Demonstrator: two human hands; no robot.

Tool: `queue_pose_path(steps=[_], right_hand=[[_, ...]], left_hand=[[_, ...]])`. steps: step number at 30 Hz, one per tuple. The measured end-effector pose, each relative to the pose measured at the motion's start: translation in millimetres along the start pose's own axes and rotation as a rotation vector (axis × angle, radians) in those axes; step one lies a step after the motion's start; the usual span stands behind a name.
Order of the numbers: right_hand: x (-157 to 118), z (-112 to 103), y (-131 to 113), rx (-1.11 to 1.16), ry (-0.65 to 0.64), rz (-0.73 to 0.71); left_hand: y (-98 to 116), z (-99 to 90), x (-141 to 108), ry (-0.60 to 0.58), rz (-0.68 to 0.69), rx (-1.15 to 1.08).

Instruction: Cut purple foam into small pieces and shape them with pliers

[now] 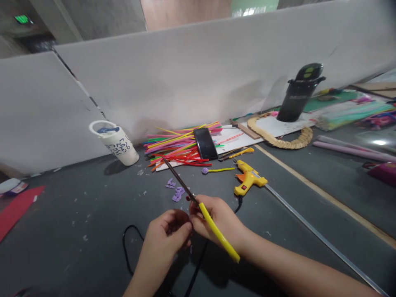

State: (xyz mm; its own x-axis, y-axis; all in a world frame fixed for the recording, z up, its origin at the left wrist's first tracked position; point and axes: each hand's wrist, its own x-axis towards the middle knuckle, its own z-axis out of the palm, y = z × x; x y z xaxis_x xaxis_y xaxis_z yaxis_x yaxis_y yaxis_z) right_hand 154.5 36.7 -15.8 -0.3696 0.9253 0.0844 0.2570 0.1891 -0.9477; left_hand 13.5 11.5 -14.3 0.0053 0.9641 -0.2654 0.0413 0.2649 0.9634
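My right hand (216, 216) is closed around scissors (216, 229) with a yellow handle, seen edge-on. Their dark blades (179, 177) point up and left, over the table. Close beside it, my left hand (170, 235) has its fingers curled into a pinch. Whatever lies between those fingers is hidden, and the fingertips of both hands meet or nearly meet. Just beyond the hands lie small purple pieces (178, 194). A yellow-green stem with a purple ball tip (221, 169) rests farther back, beside a yellow glue gun (249, 178).
Colourful pipe cleaners (173, 142) lie under a black phone (206, 143). A white cup (119, 144) stands left, a black bottle (298, 97) back right, near a curved tan braided piece (291, 143). A clear rod (321, 237) and black cord (126, 243) cross the table. A white partition (201, 74) stands behind.
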Motion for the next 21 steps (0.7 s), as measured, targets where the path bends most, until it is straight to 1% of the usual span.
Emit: queue_pose_path(steps=[4, 6, 8, 10, 14, 18, 21], right_hand=[[-2, -3, -2, -0.008, 0.003, -0.021], [-3, -5, -3, -0.04, 0.006, -0.038], [-4, -7, -4, -0.152, 0.006, -0.043], [-5, -7, -4, -0.319, 0.005, -0.047], [-7, 0, -2, -0.574, -0.008, -0.095], [-10, 6, 1, -0.695, -0.046, -0.064], [-11, 7, 3, -0.736, -0.046, -0.047]], left_hand=[[1, -0.8, -2, 0.006, 0.038, -0.032], [5, -2.2, -3, 0.042, 0.063, -0.099], [9, -4.5, -4, 0.083, 0.079, -0.195], [12, -7.2, -4, 0.113, 0.079, -0.289], [13, -11.5, -5, 0.157, 0.094, -0.398], [14, -12.5, -7, 0.225, 0.14, -0.519], [16, -12.0, -8, 0.23, 0.162, -0.514]])
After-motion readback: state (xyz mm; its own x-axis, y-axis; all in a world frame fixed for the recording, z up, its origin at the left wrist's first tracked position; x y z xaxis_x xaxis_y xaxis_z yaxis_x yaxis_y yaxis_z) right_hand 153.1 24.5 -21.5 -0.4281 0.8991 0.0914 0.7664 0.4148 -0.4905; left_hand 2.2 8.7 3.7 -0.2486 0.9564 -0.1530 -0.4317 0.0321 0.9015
